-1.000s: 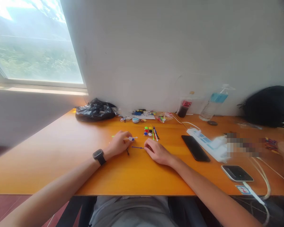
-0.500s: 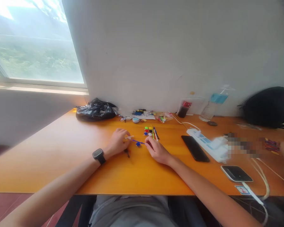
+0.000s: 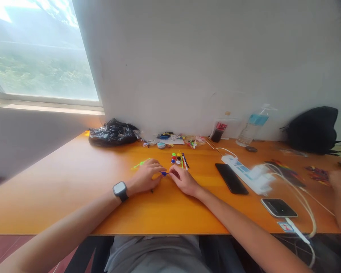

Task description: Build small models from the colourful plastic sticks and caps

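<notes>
Small blue plastic piece (image 3: 164, 173) sits just above the orange wooden surface (image 3: 74, 197), near its middle, caught between the fingertips of both hands. The left hand (image 3: 146, 176), with a black smartwatch (image 3: 120, 190) on its wrist, curls its fingers in and pinches the piece from one side. The right hand (image 3: 183, 180) pinches it from the other, fingers bent, and the heels of both hands rest on the surface. The piece is too small to make out its shape.

A thin green plastic stick (image 3: 141, 163) lies just beyond the left hand. A cluster of small coloured round discs (image 3: 175, 158) and a few thin coloured sticks (image 3: 183, 160) lie just beyond the right hand. A black smartphone (image 3: 231, 178) lies flat further to the right, beside a white power strip (image 3: 241, 168).
</notes>
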### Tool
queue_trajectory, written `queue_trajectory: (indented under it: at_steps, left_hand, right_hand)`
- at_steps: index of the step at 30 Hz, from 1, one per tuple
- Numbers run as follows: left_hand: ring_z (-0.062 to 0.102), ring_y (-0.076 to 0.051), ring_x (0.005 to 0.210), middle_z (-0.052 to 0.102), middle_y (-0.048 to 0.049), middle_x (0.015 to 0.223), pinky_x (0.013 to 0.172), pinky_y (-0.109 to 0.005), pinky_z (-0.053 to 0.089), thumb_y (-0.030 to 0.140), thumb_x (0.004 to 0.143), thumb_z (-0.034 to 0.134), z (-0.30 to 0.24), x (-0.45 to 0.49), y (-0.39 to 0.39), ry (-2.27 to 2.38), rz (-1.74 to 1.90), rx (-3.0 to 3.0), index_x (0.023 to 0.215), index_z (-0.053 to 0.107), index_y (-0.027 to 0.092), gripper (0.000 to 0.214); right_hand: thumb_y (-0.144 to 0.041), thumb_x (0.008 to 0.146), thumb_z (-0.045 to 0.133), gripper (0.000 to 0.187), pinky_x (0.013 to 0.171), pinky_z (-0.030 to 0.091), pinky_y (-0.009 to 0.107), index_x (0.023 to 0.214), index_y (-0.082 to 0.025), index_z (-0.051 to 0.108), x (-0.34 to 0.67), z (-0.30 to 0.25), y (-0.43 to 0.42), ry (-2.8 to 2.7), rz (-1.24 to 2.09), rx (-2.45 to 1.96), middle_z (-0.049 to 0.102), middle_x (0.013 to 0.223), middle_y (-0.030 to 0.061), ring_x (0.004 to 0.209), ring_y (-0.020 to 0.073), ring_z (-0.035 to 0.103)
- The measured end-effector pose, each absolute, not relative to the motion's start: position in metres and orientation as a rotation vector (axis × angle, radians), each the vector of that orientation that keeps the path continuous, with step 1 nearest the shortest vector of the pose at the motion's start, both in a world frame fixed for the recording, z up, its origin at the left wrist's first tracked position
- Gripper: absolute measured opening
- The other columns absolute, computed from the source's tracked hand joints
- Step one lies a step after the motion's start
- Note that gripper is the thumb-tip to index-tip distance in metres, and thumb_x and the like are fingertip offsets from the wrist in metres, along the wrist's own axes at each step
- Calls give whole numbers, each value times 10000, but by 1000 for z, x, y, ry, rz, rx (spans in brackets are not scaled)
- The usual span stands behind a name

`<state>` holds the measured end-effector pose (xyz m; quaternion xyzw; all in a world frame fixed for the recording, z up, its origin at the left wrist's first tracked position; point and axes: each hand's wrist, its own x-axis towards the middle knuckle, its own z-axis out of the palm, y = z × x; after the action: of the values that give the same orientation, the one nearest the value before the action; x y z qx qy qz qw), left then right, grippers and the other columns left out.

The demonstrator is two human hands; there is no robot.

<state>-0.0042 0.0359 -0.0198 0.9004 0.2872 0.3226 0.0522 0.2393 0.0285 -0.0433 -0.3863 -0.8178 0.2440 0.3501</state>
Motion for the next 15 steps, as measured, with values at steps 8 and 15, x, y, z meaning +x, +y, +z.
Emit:
queue_trajectory:
  at_steps: [8,15]
  left_hand:
    - [639,-240,958,773,-56,954,850,-377,519,238,975,667,-25,-2,41,905,975,2742,1061,785,258,147]
    - [660,-217,905,787,-43,928,853,-365,507,234,1013,620,-26,0,43,810,947,2742,1030,785,253,167]
  right_hand:
    - [-345,1064,525,183,716,428,288,978,-214,620,238,-45,30,-2108,644,-980,647,869,10,760,169,563]
    - [-243,1049,508,136,781,459,294,1007,-216,634,237,-41,28,-2101,625,-901,658,918,21,831,180,599]
